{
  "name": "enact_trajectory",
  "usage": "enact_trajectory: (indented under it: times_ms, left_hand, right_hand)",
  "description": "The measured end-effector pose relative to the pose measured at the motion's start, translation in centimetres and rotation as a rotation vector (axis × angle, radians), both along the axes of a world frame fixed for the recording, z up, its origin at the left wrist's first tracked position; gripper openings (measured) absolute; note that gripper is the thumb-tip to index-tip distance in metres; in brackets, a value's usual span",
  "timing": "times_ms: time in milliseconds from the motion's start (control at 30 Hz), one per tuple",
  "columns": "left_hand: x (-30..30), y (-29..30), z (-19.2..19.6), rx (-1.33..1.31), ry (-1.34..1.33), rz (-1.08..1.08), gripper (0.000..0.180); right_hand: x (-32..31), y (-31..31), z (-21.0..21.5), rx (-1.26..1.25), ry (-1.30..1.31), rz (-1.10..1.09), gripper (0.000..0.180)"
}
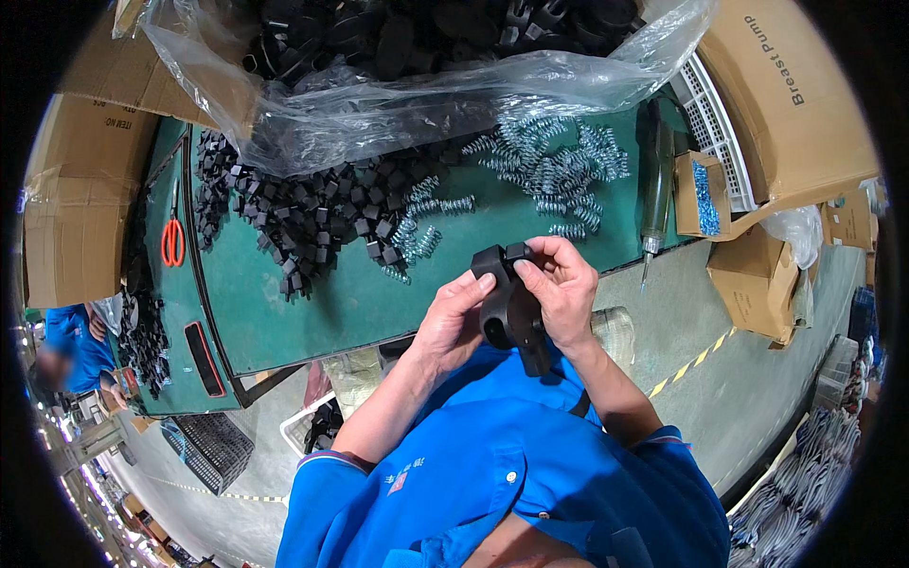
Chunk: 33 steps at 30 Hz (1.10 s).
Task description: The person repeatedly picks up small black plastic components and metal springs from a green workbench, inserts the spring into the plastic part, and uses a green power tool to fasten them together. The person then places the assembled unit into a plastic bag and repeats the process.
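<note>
My left hand (453,320) is closed around a black moulded plastic part (513,317) with a curved clamp-like top, held before my chest just off the table's near edge. My right hand (566,292) pinches a small black block (518,252) at the upper end of that part, touching it. Whether the block is seated in the part cannot be made out. Beyond my hands lie a spread of small black blocks (308,213) and a heap of metal coil springs (559,166), with some springs among the blocks.
A clear plastic bag (407,112) full of black parts stands at the table's (256,327) far side. To the right are a syringe-like tube (655,185) and a small carton (689,194) of blue pieces. Red-handled scissors (172,242) and a phone-shaped object (204,358) lie left. Another person (83,346) works far left.
</note>
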<state>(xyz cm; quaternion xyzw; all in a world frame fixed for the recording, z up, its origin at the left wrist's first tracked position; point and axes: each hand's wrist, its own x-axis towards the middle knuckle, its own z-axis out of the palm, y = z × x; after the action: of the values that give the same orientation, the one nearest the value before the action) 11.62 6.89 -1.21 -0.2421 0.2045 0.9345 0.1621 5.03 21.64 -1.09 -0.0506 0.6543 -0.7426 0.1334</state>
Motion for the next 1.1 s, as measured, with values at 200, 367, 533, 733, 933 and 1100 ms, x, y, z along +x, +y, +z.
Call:
enact_trajectory:
  times_ms: [200, 367, 533, 733, 933, 1100]
  left_hand:
    - [0.7, 0.9, -0.8, -0.168, 0.083, 0.086, 0.032]
    - [0.7, 1.8, 0.4, -0.381, 0.124, 0.136, 0.035]
    - [1.0, 1.7, 0.5, -0.421, 0.108, 0.164, 0.032]
    - [0.8, -0.2, 0.7, -0.388, 0.058, 0.022, 0.026]
    - [-1.5, -1.9, 3.4, -1.511, 0.434, -0.226, 0.033]
    - [-2.5, -1.0, -0.4, -1.99, 0.645, -0.12, 0.035]
  right_hand:
    - [0.3, 0.5, 0.6, -0.027, 0.08, 0.015, 0.02]
    - [0.8, 0.5, 0.1, -0.044, 0.003, -0.014, 0.021]
    - [0.1, 1.0, -0.3, -0.04, 0.136, 0.09, 0.021]
    - [-0.2, 1.2, 0.6, 0.094, 0.208, 0.213, 0.019]
    - [-0.7, 1.0, -1.7, 0.138, 0.405, 0.233, 0.025]
    - [-0.9, 0.5, -3.5, 0.609, 0.667, 0.117, 0.026]
